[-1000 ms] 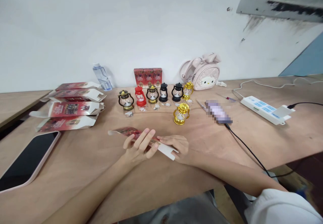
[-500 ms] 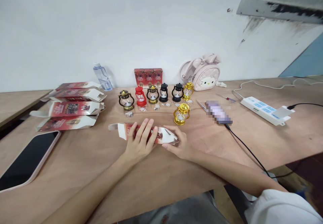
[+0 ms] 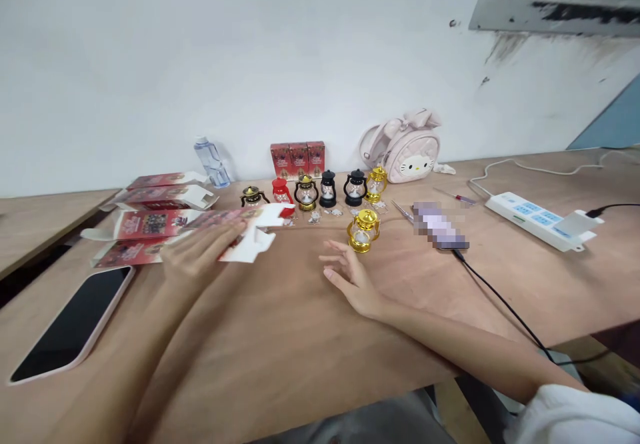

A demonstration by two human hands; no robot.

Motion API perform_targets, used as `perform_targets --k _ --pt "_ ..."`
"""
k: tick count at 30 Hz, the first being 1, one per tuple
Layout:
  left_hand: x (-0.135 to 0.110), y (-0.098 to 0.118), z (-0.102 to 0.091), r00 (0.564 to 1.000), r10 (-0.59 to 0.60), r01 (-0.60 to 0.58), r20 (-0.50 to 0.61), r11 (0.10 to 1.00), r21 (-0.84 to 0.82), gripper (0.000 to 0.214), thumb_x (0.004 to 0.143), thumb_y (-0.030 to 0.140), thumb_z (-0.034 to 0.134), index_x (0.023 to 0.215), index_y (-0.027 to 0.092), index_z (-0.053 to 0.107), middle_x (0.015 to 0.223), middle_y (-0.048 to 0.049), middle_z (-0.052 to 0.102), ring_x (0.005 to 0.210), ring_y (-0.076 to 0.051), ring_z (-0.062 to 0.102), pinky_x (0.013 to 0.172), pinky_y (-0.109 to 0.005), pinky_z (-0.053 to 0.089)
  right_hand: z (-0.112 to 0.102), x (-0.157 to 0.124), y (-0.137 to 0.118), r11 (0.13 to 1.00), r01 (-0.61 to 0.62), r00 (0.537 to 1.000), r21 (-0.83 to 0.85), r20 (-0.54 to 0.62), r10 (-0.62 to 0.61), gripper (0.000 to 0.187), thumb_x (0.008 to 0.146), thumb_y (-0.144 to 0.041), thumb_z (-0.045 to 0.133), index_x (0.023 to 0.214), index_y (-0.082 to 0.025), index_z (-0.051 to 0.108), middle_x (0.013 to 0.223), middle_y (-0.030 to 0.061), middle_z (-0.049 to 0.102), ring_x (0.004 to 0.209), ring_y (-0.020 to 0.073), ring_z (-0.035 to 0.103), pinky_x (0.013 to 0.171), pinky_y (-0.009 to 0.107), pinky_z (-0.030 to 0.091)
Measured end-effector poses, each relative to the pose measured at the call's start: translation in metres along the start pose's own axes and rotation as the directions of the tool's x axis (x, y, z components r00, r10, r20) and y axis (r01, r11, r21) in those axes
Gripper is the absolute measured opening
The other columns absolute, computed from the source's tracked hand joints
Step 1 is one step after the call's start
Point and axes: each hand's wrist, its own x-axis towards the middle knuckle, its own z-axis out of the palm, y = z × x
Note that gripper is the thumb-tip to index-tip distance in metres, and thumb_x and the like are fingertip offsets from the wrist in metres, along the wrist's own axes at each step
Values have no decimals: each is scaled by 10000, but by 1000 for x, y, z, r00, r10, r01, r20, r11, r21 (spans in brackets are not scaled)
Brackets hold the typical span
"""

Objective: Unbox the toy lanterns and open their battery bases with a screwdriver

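Observation:
My left hand (image 3: 200, 254) grips a flattened red-and-white carton (image 3: 240, 231) and holds it just above the table, close to the pile of flat cartons (image 3: 150, 221) at the left. My right hand (image 3: 347, 274) rests on the wood with fingers spread and nothing in it, a short way in front of a gold toy lantern (image 3: 363, 229). Behind it stands a row of small lanterns (image 3: 327, 189) in black, red and gold; the carton hides part of the leftmost ones.
A phone in a pink case (image 3: 70, 324) lies face up at the near left. A water bottle (image 3: 213, 162), three red boxes (image 3: 298, 159) and a pink bag (image 3: 405, 147) line the wall. A power strip (image 3: 543, 219) and black cable (image 3: 500, 297) occupy the right.
My left hand has carried the carton from the table's middle to the left, toward the pile. My right hand has let go of it and opened. The view shifted slightly.

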Motion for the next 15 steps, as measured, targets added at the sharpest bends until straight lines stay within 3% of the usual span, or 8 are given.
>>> perform_targets --k 4,7,9,12,15 --pt "2 -47 -20 995 -98 85 31 957 278 522 790 350 662 1272 223 510 1063 -29 692 858 -186 677 768 -272 542 0 -3 -2 996 -18 999 -85 29 20 375 868 -284 539 1218 -272 406 1238 67 505 1070 186 566 861 363 482" --pt "1 -82 -41 978 -191 155 87 937 314 539 815 404 611 1270 142 493 1183 -88 629 1057 -240 604 899 -349 509 1 -5 -4 987 -33 999 -160 25 38 370 865 -262 533 1218 -258 421 1105 63 576 1022 193 582 798 349 484" --pt "-5 -108 -50 967 -252 223 50 919 326 434 848 382 559 1209 140 548 1159 -65 641 1035 -210 606 880 -335 514 1 -5 -5 976 -61 997 -207 23 67 372 859 -250 532 1216 -252 427 1042 59 601 972 197 596 728 329 481" --pt "-16 -146 -48 966 -244 259 -89 904 339 300 868 375 499 907 141 682 805 13 718 715 -101 642 642 -205 516 2 -4 -5 965 -94 994 -247 28 104 357 852 -245 529 1197 -250 439 996 51 616 902 196 608 659 310 463" --pt "-17 -175 -32 966 -246 257 -76 902 347 357 894 375 426 855 144 695 744 39 715 659 -77 644 579 -153 469 2 -3 -4 963 -77 995 -258 46 92 303 850 -241 519 1148 -246 461 953 44 623 859 192 612 664 318 463"
